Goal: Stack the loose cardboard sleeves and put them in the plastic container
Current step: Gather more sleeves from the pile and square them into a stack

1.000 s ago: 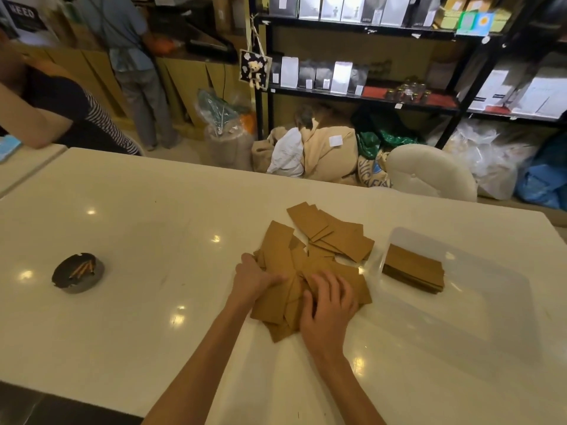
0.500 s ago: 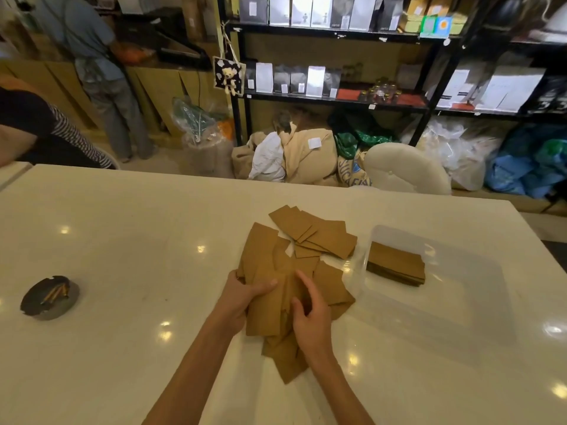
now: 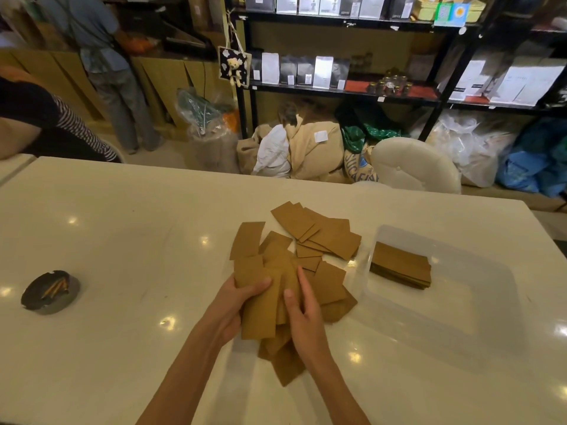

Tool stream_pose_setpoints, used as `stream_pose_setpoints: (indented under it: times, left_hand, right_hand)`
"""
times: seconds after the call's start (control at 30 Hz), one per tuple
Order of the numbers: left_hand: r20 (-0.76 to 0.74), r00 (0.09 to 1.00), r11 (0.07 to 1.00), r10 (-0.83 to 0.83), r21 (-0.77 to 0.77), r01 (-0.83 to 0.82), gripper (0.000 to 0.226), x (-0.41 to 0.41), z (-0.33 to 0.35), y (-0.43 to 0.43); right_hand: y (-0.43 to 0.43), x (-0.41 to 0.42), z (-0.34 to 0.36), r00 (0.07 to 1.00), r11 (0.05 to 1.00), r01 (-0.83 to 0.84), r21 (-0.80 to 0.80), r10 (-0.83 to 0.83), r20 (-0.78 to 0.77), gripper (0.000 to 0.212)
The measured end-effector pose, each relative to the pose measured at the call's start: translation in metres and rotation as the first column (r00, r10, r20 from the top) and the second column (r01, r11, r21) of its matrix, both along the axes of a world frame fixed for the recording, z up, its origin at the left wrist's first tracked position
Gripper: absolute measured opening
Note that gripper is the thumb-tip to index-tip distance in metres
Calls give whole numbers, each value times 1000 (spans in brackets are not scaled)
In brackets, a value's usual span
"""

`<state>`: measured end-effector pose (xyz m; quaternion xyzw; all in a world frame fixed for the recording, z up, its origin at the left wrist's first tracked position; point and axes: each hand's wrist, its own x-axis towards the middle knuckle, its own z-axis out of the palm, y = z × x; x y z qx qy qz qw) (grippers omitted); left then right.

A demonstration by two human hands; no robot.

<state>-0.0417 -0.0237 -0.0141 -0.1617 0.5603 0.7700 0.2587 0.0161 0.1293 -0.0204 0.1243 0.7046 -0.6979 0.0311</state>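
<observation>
Several flat brown cardboard sleeves (image 3: 325,237) lie fanned out in a loose pile in the middle of the white table (image 3: 122,240). My left hand (image 3: 236,305) grips a bunch of sleeves (image 3: 260,305) from the left, thumb on top. My right hand (image 3: 303,317) presses against the same bunch from the right, fingers on the cardboard. A clear plastic container (image 3: 460,317) stands to the right of the pile, with a neat stack of sleeves (image 3: 400,268) in its far left corner.
A dark round ashtray (image 3: 50,291) sits at the left of the table. A cream chair back (image 3: 414,164) stands beyond the far edge. Sacks and black shelving fill the background. A person's arm in a striped sleeve (image 3: 61,124) is at far left.
Both hands went from lying flat on the pile to closing around a bunch of sleeves and drawing it together toward me. The camera tilted a little.
</observation>
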Motion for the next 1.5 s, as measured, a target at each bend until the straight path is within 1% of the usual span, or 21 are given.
stream_pose_setpoints:
  times: [0.13,0.2,0.27,0.33,0.4,0.47,0.53,0.57,0.6,0.63,0.73,0.8,0.93,1.07,1.17,1.27,1.33,1.37,1.4,1.43,1.5]
  left_hand:
    - [-92,988,975,122,-172,-137,87,-2,15,-22]
    - [-188,978,970,91,-206,-130,87,1,27,-30]
    - [-210,976,958,-63,-286,0,93,7,38,-18]
    - [-168,970,926,-174,-362,103,103,15,36,-2]
    - [-115,982,937,-151,-333,105,105,21,29,1]
    - [-46,992,951,-121,-291,102,96,24,22,-7]
    - [-28,995,927,-96,-367,79,88,26,17,-15]
    - [-24,997,902,-80,-427,62,87,27,14,-17]
    - [-18,997,878,-79,-474,61,87,28,13,-15]
    - [-19,997,862,-81,-504,60,88,31,14,-11]
    - [-77,995,843,-64,-537,13,81,36,15,9]
    - [-92,994,849,-53,-529,-4,74,38,15,21]
    - [-12,1000,930,25,-366,-28,76,36,15,19]
    - [-71,997,924,12,-379,-38,84,32,26,0]
    - [-168,980,912,103,-377,-160,84,23,48,-25]
    - [-332,938,903,104,-365,-229,84,26,76,-34]
    - [-443,895,909,-44,-390,-149,71,40,90,-12]
    - [-487,857,901,-167,-428,-68,64,49,92,6]
    - [-518,792,869,-324,-493,34,57,59,90,27]
    - [-532,686,803,-496,-581,130,50,69,87,50]
    - [-505,420,617,-754,-764,189,37,87,75,96]
  right_hand:
    - [17,1,2,999,999,-31,-10,31,11,36]
    - [22,3,5,1000,988,-2,-154,4,12,47]
    - [19,5,9,998,961,-34,-274,46,36,69]
    - [11,9,14,994,967,-63,-248,85,75,82]
    - [9,12,16,986,979,-105,-177,125,108,82]
    - [8,16,17,981,988,-151,-22,153,118,72]
    - [8,24,13,995,953,-61,298,34,95,61]
    - [7,28,11,996,888,17,460,-57,73,57]
    - [7,35,10,988,831,69,553,-133,77,56]
    - [6,40,8,978,819,74,569,-170,118,58]
    - [2,49,5,955,911,15,412,-134,263,64]
    - [-2,49,5,963,948,57,314,-135,234,64]
    - [-2,46,3,966,959,128,251,-178,188,65]
    - [4,41,5,974,981,110,159,-138,181,55]
    - [14,48,8,993,981,87,175,-100,66,43]
    - [38,64,14,989,970,151,191,-146,-38,33]
    - [57,77,21,982,971,180,155,-167,-88,36]
    - [66,85,24,976,971,194,136,-178,-124,44]
    - [74,95,26,967,969,212,125,-189,-174,55]
    - [82,105,26,954,965,230,124,-198,-227,66]
    - [97,126,20,932,952,266,148,-215,-293,84]
